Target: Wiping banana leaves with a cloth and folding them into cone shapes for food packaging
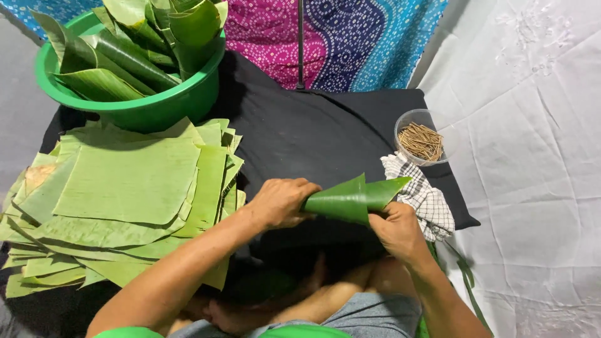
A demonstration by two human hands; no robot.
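Observation:
A green banana leaf cone [349,199] lies sideways between both hands above a black cloth [313,134]. My left hand [280,201] grips the cone's narrow end at the left. My right hand [395,230] pinches the cone's wide edge from below at the right. A stack of flat cut banana leaf pieces [125,200] lies to the left of my left arm. A small clear bowl of thin brown sticks [421,139] stands at the right, just beyond a checked cloth [421,194].
A green plastic basin [134,103] holding several rolled leaf cones sits at the top left. A patterned pink and blue fabric [350,37] hangs behind. White sheeting [532,156] covers the right side. My knees show at the bottom.

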